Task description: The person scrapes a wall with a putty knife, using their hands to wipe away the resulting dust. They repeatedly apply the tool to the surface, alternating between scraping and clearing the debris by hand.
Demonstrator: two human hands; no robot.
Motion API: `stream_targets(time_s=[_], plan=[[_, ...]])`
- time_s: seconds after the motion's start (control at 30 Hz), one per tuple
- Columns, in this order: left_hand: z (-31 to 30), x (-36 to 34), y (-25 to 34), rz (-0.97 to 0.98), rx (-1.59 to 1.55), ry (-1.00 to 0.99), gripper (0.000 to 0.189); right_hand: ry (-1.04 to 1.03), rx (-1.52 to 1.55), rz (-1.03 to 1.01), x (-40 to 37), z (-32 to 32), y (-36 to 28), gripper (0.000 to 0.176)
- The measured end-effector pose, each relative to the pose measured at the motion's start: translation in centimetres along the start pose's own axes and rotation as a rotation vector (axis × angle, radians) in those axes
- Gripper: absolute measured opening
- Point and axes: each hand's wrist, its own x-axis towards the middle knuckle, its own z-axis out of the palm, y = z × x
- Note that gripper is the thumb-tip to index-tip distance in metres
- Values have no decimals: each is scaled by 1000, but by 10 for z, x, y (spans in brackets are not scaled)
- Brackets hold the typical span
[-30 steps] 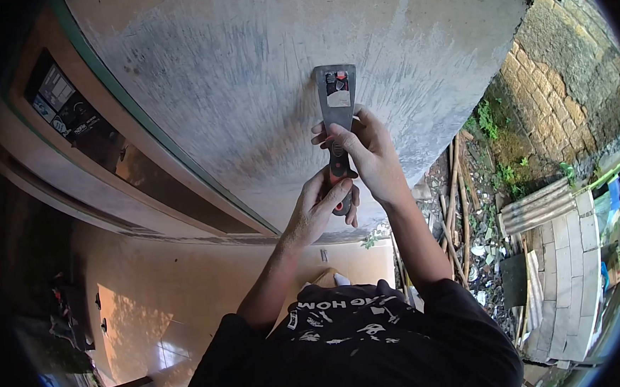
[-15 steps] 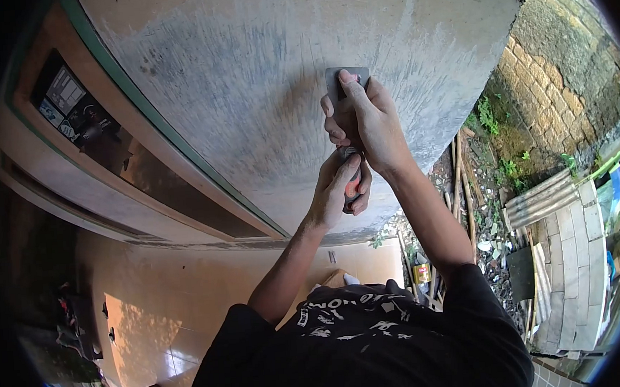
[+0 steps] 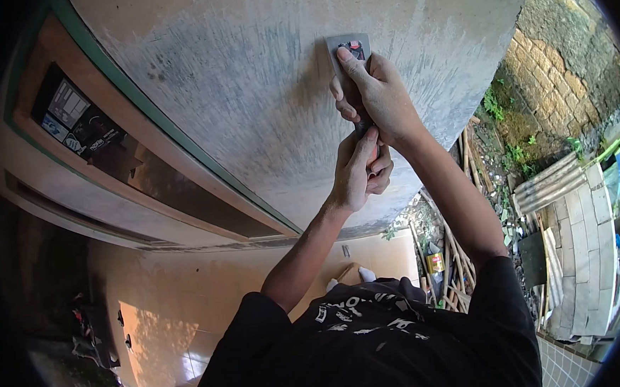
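A flat grey scraper with a small label lies against the scratched grey-white wall. Around the blade's lower part and neck wraps my right hand, its thumb pressed on the blade's face. Just below it, my left hand is closed on the scraper's red and black handle. The two hands are close together, and between them they hide much of the tool.
On the left, a green-edged window frame runs beside the wall. Below lies a tiled floor. Bamboo poles, a yellow can and stacked roof sheets are at the right, near a stone wall.
Both hands and the scraper have moved up the wall and slightly right. More of the blade and its label now shows above my right thumb.
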Motion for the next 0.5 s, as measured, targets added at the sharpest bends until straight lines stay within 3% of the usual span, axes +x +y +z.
stream_targets(time_s=[0.23,0.3,0.5], plan=[[-12,8,-14,-26,-79,-65,34,110,-268,15,0,-3,2,41],[-22,6,-29,-9,-236,-195,36,159,-256,20,-2,0,3,40],[-26,2,-37,-58,-280,-184,36,228,-126,49,-8,3,15,42]])
